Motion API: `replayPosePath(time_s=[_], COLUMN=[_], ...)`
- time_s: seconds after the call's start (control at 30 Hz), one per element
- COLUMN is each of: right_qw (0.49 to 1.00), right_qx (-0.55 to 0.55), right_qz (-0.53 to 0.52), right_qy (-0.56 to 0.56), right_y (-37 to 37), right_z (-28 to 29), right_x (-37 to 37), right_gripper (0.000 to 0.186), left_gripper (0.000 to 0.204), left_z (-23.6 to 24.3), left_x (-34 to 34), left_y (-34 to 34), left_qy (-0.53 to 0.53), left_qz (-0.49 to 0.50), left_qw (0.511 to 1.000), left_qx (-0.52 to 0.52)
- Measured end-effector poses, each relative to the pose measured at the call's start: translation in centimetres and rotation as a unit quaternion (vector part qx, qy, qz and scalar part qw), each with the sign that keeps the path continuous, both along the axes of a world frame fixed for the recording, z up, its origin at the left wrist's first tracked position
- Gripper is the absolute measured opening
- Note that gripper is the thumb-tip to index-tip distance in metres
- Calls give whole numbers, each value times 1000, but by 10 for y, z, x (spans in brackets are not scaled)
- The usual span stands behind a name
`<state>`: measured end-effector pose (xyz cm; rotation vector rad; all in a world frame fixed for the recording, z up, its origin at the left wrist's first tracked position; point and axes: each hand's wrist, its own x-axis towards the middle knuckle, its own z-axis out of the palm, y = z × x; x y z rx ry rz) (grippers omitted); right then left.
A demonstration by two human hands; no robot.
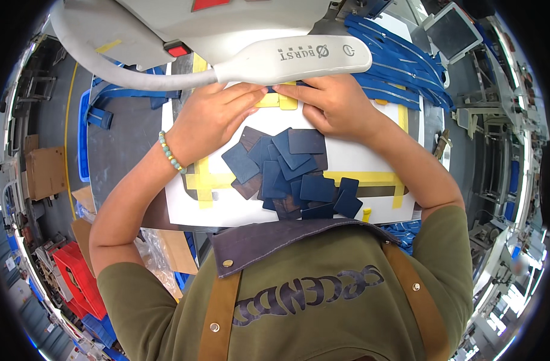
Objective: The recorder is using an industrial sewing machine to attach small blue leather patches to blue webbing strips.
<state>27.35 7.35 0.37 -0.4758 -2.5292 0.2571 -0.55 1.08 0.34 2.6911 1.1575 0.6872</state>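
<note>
My left hand (218,114) reaches in from the left, its fingers close together and pointing at the middle of the work surface. My right hand (341,107) comes from the other side, forefinger stretched out and thumb tucked below it. Both sets of fingertips meet at a small dark blue piece (270,89), mostly hidden under a white paddle-shaped arm (296,59) of the machine. Yellow tape (288,103) lies just in front of the fingertips. Nearer to me, a loose pile of dark blue, round-cornered flat pieces (316,188) covers the white sheet; some show a brownish side.
The white machine body (227,27) stands over the far side. Blue zippered straps (401,60) are heaped at the far right, with another blue strap (121,90) at far left. Yellow tape strips (371,178) frame the white sheet (191,207). A red crate (79,280) sits lower left.
</note>
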Motion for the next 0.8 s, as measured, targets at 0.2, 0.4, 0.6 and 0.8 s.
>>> replayPosePath(time_s=[0.2, 0.4, 0.6, 0.8], right_qw=[999, 998, 998, 998], right_qx=[30, 55, 47, 23], right_qz=[-14, -9, -8, 3], right_qy=[4, -29, -44, -65], right_y=[-3, -7, -8, -8], right_z=[2, 8, 12, 22], right_x=[4, 3, 5, 6], right_gripper=[38, 37, 41, 45], left_gripper=[32, 31, 33, 37], left_z=[-7, -1, 11, 14], left_x=[2, 5, 1, 0], left_y=[1, 1, 3, 4], left_qy=[13, 84, 107, 97], left_qz=[-18, -41, -71, -55], left_qw=[997, 983, 983, 990], left_qx=[80, 157, 131, 86])
